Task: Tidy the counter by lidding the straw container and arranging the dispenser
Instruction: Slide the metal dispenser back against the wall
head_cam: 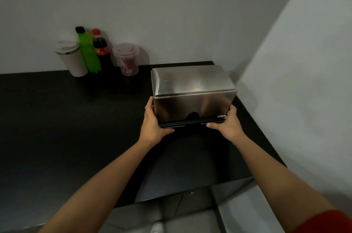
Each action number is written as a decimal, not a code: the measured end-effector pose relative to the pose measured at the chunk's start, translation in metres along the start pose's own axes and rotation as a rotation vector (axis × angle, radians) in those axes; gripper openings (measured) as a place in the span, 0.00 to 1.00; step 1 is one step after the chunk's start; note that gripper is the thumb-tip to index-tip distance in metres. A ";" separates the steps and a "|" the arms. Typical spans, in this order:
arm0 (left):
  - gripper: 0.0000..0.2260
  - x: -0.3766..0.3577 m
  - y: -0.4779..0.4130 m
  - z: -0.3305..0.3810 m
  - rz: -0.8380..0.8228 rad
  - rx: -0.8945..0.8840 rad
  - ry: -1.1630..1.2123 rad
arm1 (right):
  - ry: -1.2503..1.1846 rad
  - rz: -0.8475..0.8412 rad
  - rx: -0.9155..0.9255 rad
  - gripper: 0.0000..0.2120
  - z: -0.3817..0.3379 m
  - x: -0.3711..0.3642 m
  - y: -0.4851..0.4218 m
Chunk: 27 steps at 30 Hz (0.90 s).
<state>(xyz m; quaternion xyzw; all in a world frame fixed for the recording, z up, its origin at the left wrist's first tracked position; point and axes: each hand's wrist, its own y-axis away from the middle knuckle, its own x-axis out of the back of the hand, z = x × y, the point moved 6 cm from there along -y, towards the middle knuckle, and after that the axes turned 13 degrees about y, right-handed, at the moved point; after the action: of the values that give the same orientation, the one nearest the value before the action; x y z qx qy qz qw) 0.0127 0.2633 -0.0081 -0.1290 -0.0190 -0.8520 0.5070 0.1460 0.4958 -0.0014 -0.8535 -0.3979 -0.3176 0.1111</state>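
head view: both hands grip dispenser [193, 90]; cola bottle [101, 50] label reads coca-cola.

Head view, downward (close), facing counter [76, 118]

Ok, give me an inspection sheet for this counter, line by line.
Surface: dark counter, in a corner of white walls.
Job's things: steel dispenser at the right, near the wall; clear straw container at the back, lid on.
Clutter: white tumbler, green bottle, cola bottle beside the container.
Hands: left hand and right hand grip the dispenser's lower front corners.
Cables: nothing seen.
Surroundings: grey cabinet fronts below the counter edge.
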 end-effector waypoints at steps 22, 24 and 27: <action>0.57 0.003 -0.032 -0.013 0.004 -0.014 0.037 | 0.115 0.028 -0.035 0.38 -0.001 -0.013 -0.031; 0.57 0.005 -0.040 -0.014 0.010 -0.014 0.038 | 0.120 0.023 -0.036 0.38 -0.004 -0.015 -0.039; 0.57 0.008 -0.053 -0.014 0.008 -0.011 0.043 | 0.126 0.005 -0.031 0.39 -0.008 -0.019 -0.051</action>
<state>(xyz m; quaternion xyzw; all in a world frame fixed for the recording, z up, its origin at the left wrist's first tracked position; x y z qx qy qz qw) -0.0395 0.2798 -0.0148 -0.1137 -0.0030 -0.8527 0.5098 0.0951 0.5148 -0.0105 -0.8345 -0.3830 -0.3764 0.1234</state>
